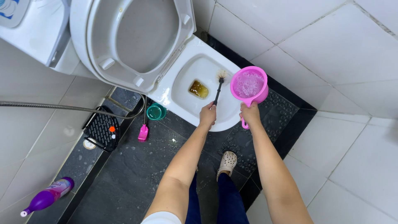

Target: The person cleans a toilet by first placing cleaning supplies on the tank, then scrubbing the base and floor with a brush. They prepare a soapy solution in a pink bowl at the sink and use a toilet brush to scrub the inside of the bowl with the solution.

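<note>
Standing right behind here, looking down at a white toilet bowl (188, 108) in the upper middle of the frame, seat and lid (132, 39) flipped up toward the upper left. There's brownish-yellow water (198, 88) sitting at the bottom of the bowl.

The left hand (207, 115) is wrapped tight around the dark handle of a toilet brush (218, 89), fist closed on it just over the front rim. The brush runs up from the hand, and its frayed bristle head sits near the bowl's right inner wall, up and to the right of the dirty water.

The right hand (250, 114) is closed around the handle of a pink plastic dipper (249, 86), held just right of the bowl's rim at center frame. The dipper's full of bubbly, soapy-looking water and sits close beside the brush head.

Down on the dark wet floor (124, 182): a teal cup (156, 111) and a small pink-handled tool (143, 132) left of the bowl, a black mesh rack (101, 129) further left, and a metal hose (62, 108) stretching across from the left edge. A purple cleaner bottle (47, 196) lies at the lower left. One pale clog (227, 161) shows between the arms, over dark blue trousers (228, 199). White tiled walls on both sides.
</note>
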